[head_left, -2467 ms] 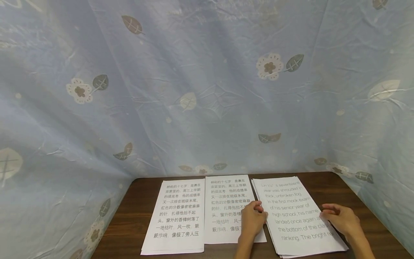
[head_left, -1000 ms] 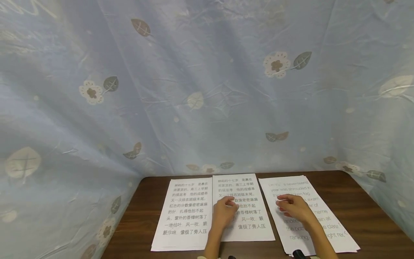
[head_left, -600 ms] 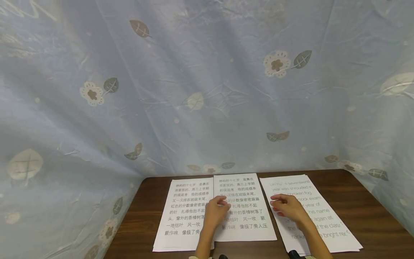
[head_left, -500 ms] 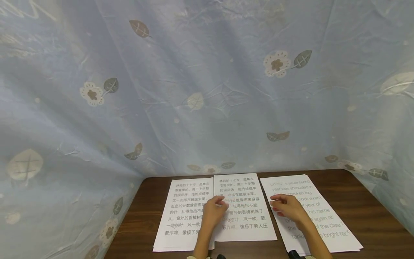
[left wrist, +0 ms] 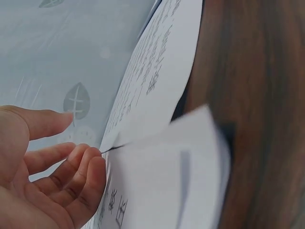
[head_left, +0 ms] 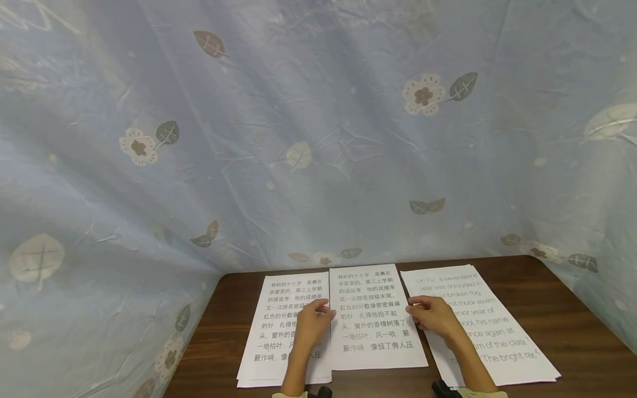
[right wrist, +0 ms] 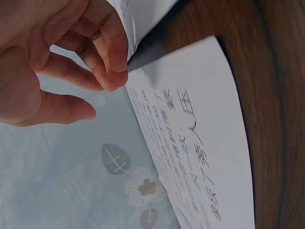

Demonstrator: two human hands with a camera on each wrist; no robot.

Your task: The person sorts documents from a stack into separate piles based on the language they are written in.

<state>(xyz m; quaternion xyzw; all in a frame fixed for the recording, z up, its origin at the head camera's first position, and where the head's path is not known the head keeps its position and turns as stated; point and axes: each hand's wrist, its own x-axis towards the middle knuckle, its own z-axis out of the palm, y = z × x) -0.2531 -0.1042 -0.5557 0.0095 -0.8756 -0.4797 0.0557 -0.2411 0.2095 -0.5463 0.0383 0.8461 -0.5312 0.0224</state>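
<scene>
Three stacks of printed paper lie side by side. My left hand [head_left: 312, 323] is over the right edge of the left stack [head_left: 283, 370], near the middle stack [head_left: 370, 356]. In the left wrist view its thumb stands apart from loosely bent fingers [left wrist: 93, 179], which are close to a paper edge; I cannot tell whether they touch. My right hand [head_left: 434, 316] is at the middle stack's right edge, over the left part of the right stack [head_left: 517, 370]. The right wrist view has its fingertips [right wrist: 116, 78] at the sheet's edge, thumb apart, pinching nothing.
The stacks lie on a dark brown wooden table [head_left: 562, 315]. Behind and around it hangs a pale blue curtain [head_left: 343, 210] with leaf and flower prints. Left and middle sheets bear Chinese text, the right one English. Dark bands show at both wrists.
Both hands have moved left, from either side of the right stack to either side of the middle stack. Lately they have spread slightly further apart. The stacks keep their order.
</scene>
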